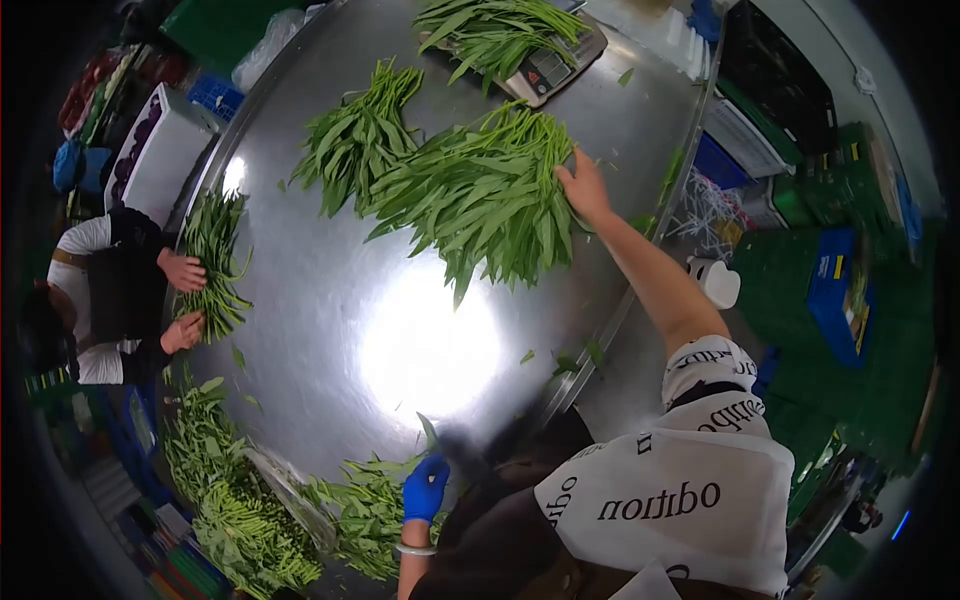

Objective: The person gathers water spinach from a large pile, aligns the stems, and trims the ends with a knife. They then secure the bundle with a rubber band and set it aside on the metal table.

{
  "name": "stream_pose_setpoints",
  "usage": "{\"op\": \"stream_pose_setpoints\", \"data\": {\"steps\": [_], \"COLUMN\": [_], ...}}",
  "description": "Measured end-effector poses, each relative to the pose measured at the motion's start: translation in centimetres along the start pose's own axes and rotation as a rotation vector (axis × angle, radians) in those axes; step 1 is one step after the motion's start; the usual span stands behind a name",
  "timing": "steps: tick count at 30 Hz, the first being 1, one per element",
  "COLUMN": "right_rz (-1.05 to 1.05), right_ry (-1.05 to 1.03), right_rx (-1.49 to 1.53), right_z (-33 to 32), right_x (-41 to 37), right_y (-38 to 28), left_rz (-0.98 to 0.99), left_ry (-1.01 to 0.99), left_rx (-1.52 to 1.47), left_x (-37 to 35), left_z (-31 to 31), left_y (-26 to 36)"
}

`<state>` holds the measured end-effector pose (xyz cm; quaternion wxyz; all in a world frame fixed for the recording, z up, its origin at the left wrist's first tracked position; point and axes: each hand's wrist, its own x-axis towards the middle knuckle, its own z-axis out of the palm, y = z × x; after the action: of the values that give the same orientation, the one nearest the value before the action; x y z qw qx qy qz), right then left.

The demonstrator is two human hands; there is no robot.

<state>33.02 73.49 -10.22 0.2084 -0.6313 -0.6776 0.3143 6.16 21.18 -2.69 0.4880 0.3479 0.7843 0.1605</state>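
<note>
A large bundle of long-leaved greens (480,195) is spread above the metal table, its stems toward the top. My bare right hand (585,190) grips this bundle's right edge, thumb on top and the other fingers partly hidden. Low in the view, my left hand (426,488) wears a blue glove; its fingers are closed on a single green leaf (428,432). Just left of the glove lie loose greens (370,510). A smaller bundle (355,145) rests beside the large one, and another bunch (500,35) sits on a scale (545,78).
Across the metal table (310,300), at the left, a co-worker (110,290) has both hands on a bunch of greens (212,250). A leafy heap (235,510) lies at the lower left. Green crates (790,290) and a blue crate (838,290) stand at the right.
</note>
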Motion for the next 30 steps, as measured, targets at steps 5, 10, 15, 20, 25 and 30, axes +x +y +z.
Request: {"op": "stream_pose_setpoints", "data": {"steps": [5, 10, 15, 20, 25, 30], "right_rz": [0.017, -0.121, -0.671, -0.9, -1.337, -1.533], "right_ry": [-0.138, -0.027, 0.22, -0.602, -0.999, -1.021], "right_rx": [0.067, -0.166, -0.087, 0.031, 0.057, -0.344], "right_z": [6.6, 6.6, 3.0, 10.3, 16.3, 21.2], "right_x": [2.2, 3.8, -7.8, -25.6, -41.6, -45.9], "right_y": [-2.8, -4.0, -12.1, -10.9, -17.2, -15.3], "left_rz": [0.027, 0.022, -0.084, -0.119, 0.037, 0.119], "left_ry": [-0.048, 0.072, 0.405, 0.981, 0.887, 0.704], "left_rx": [0.001, 0.003, -0.119, -0.004, 0.268, 0.472], "left_x": [-0.5, -2.9, -6.5, -7.8, -5.7, -2.7], "left_z": [1.3, -0.2, -1.5, -4.0, -7.3, -5.7], "left_y": [-0.5, 0.9, -5.2, -10.9, -14.2, -16.0]}}
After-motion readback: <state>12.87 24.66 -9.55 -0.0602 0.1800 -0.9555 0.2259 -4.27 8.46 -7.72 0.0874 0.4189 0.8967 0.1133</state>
